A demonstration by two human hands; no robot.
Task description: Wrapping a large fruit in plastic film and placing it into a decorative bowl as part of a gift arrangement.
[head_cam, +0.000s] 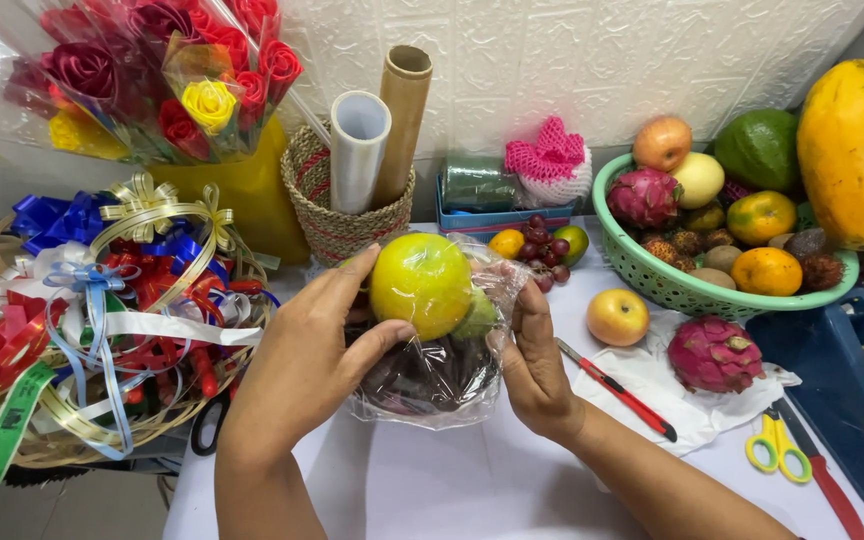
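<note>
My left hand [314, 352] presses against the left side of a small fruit bundle wrapped in clear plastic film [439, 380], thumb under a large yellow-green fruit [421, 283] on top. My right hand [531, 362] grips the film on the bundle's right side, fingers pinching the plastic near a green fruit [477, 318]. The bundle rests on a white table [472, 480]. Dark fruit shows dimly through the film below.
A green basket [652, 275] of mixed fruit stands at back right beside a big papaya [855, 150]. A dragon fruit [714, 353], an apple [617, 317], a red knife [620, 392] and yellow scissors [778, 447] lie right. Ribbons [92, 300], wrapped roses [167, 70], paper rolls [372, 140] left.
</note>
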